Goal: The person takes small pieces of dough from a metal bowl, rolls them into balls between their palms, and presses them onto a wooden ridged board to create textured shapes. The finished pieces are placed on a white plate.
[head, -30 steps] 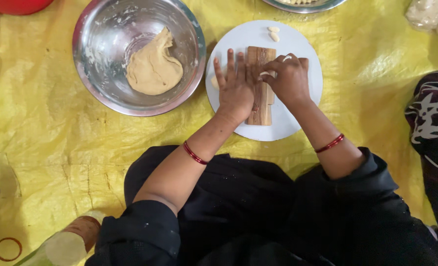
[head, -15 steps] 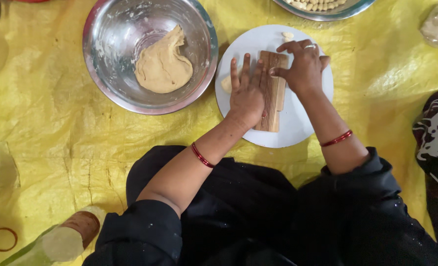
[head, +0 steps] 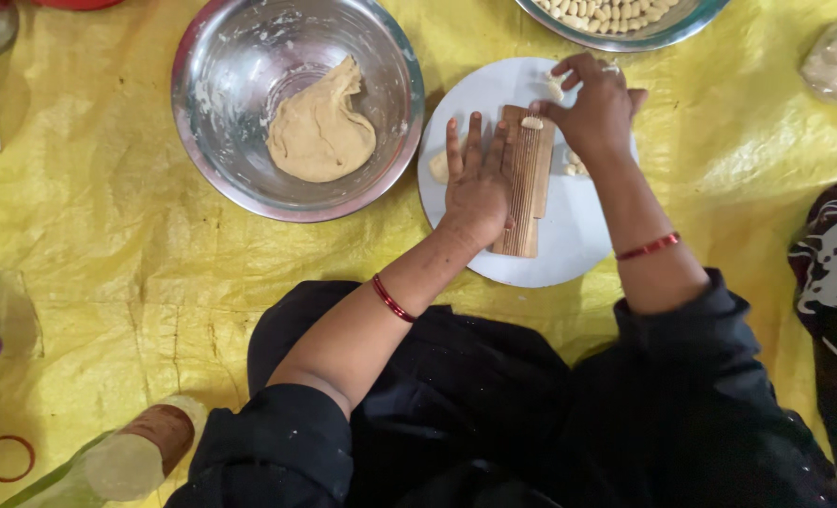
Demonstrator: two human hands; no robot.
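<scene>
**Hands on a ridged board over a white plate**

Fingers (head: 473,141) of the left hand (head: 477,183) lie spread and nearly flat — palm down on the left edge of the ridged wooden board (head: 528,188), grasping nothing. The right hand (head: 595,108) is loosely curled, its fingertips pinched at a small dough piece (head: 531,122) resting on the board's 12 o'clock end. The board lies lengthwise on a white plate (head: 569,245), with further small dough bits (head: 574,165) just beside it at 3 o'clock and one lump (head: 438,166) at 9 o'clock. At 9 o'clock from the plate stands a steel bowl (head: 212,141) holding a dough mass (head: 320,132); at 12 o'clock, a second bowl (head: 625,33) of shaped pieces — all on a yellow sheet (head: 108,282).
</scene>
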